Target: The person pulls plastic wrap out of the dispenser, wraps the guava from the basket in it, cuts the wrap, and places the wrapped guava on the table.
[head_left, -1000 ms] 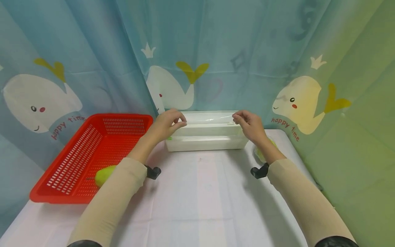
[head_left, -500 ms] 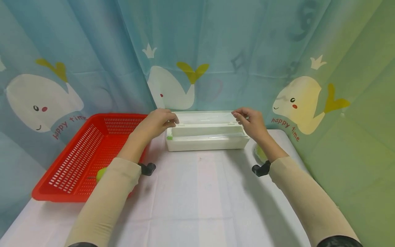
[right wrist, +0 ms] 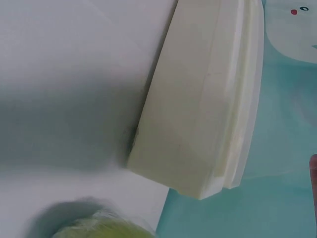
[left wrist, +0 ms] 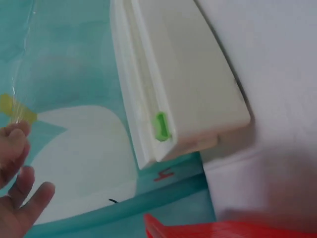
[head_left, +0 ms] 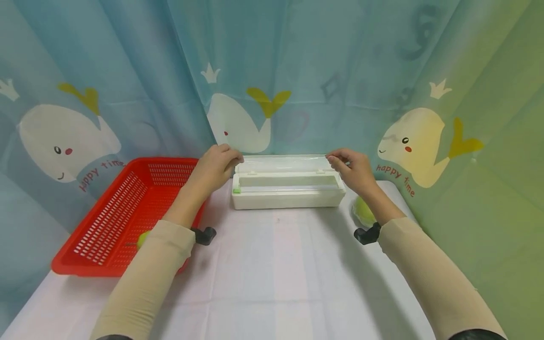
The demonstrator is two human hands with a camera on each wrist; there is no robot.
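A white cling film dispenser [head_left: 289,200] stands at the back of the table with its lid raised and a green slide cutter [left wrist: 161,126] at its left end. Clear cling film [head_left: 280,164] stretches between my hands above it. My left hand [head_left: 212,167] pinches one corner; in the left wrist view the film gathers at the fingertips [left wrist: 20,130]. At the other corner my right hand [head_left: 352,170] pinches the film between thumb and forefinger. In the right wrist view only a sliver of a finger shows.
A red plastic basket [head_left: 91,271] stands on the left with a green pear [head_left: 142,240] in it, partly hidden by my sleeve. A film-wrapped green fruit [head_left: 363,211] lies right of the dispenser. A printed curtain [head_left: 306,71] hangs close behind.
My left hand has moved left, away from the dispenser's opening, drawing the film wider. The right hand stays nearly in place. The dispenser's open slot shows more fully.
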